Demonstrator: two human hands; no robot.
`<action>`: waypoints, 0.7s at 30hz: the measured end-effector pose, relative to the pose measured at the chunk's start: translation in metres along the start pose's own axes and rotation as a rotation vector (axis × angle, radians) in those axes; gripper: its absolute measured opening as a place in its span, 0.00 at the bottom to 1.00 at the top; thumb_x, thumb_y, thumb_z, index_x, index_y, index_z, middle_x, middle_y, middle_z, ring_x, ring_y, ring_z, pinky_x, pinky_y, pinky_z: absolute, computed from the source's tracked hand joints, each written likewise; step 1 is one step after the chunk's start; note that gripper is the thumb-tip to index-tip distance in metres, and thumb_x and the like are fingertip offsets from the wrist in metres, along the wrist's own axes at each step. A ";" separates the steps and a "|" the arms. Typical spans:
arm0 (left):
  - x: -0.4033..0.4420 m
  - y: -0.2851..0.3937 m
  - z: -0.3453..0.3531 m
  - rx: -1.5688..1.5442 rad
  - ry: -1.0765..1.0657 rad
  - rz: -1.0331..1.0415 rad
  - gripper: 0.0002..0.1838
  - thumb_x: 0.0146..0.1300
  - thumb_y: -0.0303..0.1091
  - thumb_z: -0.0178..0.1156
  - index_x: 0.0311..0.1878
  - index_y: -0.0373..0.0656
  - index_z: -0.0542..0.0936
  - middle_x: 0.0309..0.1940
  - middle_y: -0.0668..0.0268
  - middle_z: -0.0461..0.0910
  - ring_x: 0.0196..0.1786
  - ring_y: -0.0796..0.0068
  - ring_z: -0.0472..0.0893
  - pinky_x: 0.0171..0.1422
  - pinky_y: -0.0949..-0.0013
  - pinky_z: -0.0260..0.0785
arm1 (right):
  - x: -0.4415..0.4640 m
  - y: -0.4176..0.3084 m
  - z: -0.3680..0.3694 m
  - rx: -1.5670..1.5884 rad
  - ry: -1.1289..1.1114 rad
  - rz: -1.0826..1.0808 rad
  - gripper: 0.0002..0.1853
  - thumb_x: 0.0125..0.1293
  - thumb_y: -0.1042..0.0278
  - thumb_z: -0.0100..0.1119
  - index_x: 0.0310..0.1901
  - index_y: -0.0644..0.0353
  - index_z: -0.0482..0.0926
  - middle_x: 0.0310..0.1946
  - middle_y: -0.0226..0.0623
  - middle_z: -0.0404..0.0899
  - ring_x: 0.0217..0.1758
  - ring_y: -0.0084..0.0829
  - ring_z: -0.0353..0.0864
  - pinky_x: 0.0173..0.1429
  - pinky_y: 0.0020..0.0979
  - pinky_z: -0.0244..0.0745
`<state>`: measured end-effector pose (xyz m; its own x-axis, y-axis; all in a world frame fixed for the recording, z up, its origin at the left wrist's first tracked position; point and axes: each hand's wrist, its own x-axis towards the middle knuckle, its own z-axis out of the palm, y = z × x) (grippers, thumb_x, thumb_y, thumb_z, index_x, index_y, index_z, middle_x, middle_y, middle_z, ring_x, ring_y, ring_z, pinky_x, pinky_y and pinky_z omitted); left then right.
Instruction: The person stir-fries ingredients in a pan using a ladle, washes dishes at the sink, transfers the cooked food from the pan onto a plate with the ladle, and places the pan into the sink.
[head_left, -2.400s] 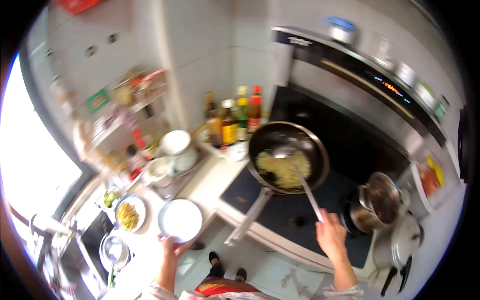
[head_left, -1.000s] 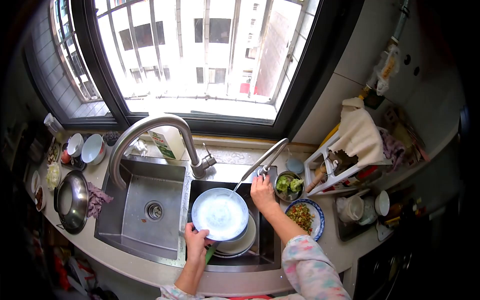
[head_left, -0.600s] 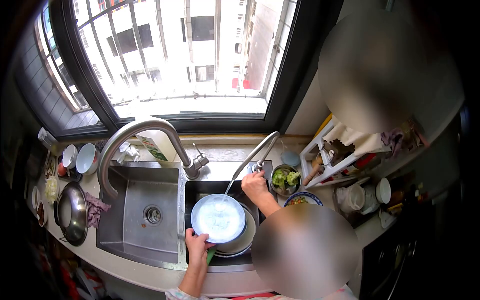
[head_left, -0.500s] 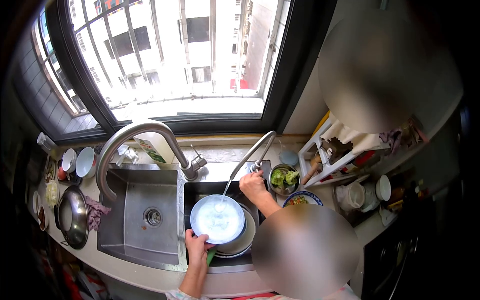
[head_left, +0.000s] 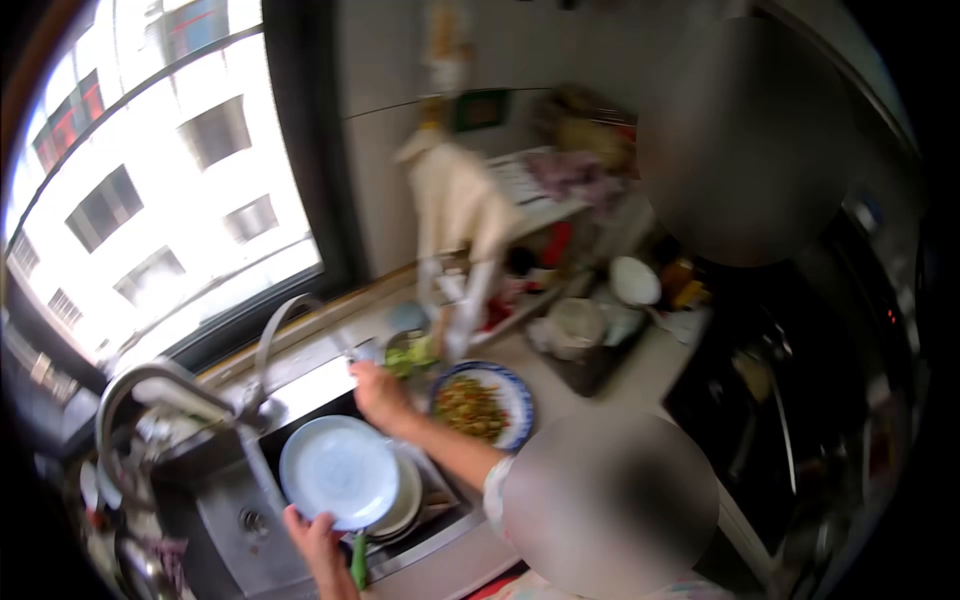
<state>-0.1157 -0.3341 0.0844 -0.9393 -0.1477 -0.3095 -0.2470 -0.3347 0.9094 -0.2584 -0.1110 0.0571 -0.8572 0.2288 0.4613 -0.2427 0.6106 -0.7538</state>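
My left hand (head_left: 318, 540) grips the lower rim of a pale blue-white plate (head_left: 340, 472), tilted over the right-hand sink basin. Under and beside the plate, a stack of dishes (head_left: 405, 500) stands in the basin, partly hidden. A green handle (head_left: 359, 560) shows near my left fingers. My right hand (head_left: 378, 393) is closed at the base of the small curved tap (head_left: 268, 345), where its handle is. Blur and my fingers hide most of that handle. No stream of water shows over the plate.
A blue-rimmed plate of chopped food (head_left: 515, 410) lies right of my right forearm, with a bowl of green vegetables (head_left: 410, 355) behind it. The large tap (head_left: 105, 410) arches over the left basin (head_left: 215, 520). A rack (head_left: 470, 310) and a stove (head_left: 740, 400) stand to the right.
The view has swung to the right, bringing more of the counter and stove into sight. Water ran from the small tap onto the plate before; now none shows. Both hands keep their places.
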 end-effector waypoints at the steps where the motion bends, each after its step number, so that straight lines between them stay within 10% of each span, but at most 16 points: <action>1: -0.001 0.002 0.007 0.060 -0.006 0.007 0.27 0.44 0.20 0.50 0.52 0.40 0.63 0.38 0.60 0.75 0.35 0.69 0.80 0.27 0.68 0.79 | -0.014 -0.005 -0.017 0.008 -0.002 0.010 0.12 0.54 0.80 0.49 0.42 0.66 0.75 0.39 0.48 0.76 0.42 0.48 0.76 0.47 0.39 0.73; 6: -0.032 0.019 0.074 0.219 -0.231 -0.064 0.25 0.52 0.21 0.57 0.54 0.40 0.62 0.41 0.59 0.72 0.32 0.71 0.75 0.25 0.76 0.70 | -0.118 -0.086 -0.216 0.050 0.073 0.027 0.13 0.59 0.78 0.55 0.47 0.62 0.76 0.45 0.41 0.76 0.45 0.40 0.79 0.47 0.33 0.76; 10: -0.086 0.017 0.154 0.213 -0.374 -0.172 0.28 0.51 0.20 0.55 0.59 0.38 0.67 0.42 0.63 0.75 0.27 0.78 0.73 0.22 0.81 0.64 | -0.221 -0.102 -0.380 -0.547 0.372 -0.016 0.13 0.54 0.81 0.58 0.43 0.61 0.78 0.40 0.39 0.79 0.40 0.36 0.81 0.41 0.31 0.78; 14: -0.133 -0.025 0.232 0.109 -0.661 -0.216 0.25 0.44 0.20 0.46 0.51 0.37 0.68 0.39 0.60 0.75 0.35 0.69 0.80 0.27 0.67 0.80 | -0.328 -0.103 -0.538 -1.116 0.672 0.328 0.12 0.49 0.76 0.59 0.39 0.59 0.77 0.39 0.40 0.77 0.41 0.41 0.77 0.45 0.39 0.73; 17: -0.173 -0.040 0.293 0.156 -0.802 -0.294 0.23 0.44 0.19 0.47 0.49 0.35 0.70 0.37 0.60 0.76 0.31 0.68 0.81 0.27 0.65 0.81 | -0.405 -0.077 -0.612 -1.489 0.436 0.742 0.25 0.51 0.66 0.62 0.52 0.64 0.72 0.54 0.52 0.68 0.56 0.50 0.68 0.52 0.48 0.67; 21: -0.226 -0.059 0.367 0.194 -0.859 -0.333 0.22 0.44 0.18 0.46 0.48 0.32 0.70 0.35 0.57 0.76 0.30 0.63 0.81 0.26 0.64 0.82 | -0.429 -0.058 -0.661 -1.069 0.209 0.970 0.30 0.56 0.69 0.58 0.62 0.57 0.63 0.48 0.51 0.71 0.45 0.50 0.76 0.46 0.42 0.74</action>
<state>0.0240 0.0605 0.2022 -0.6483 0.6904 -0.3212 -0.4969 -0.0640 0.8654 0.4241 0.2566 0.2123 -0.3815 0.9174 0.1135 0.9071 0.3952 -0.1447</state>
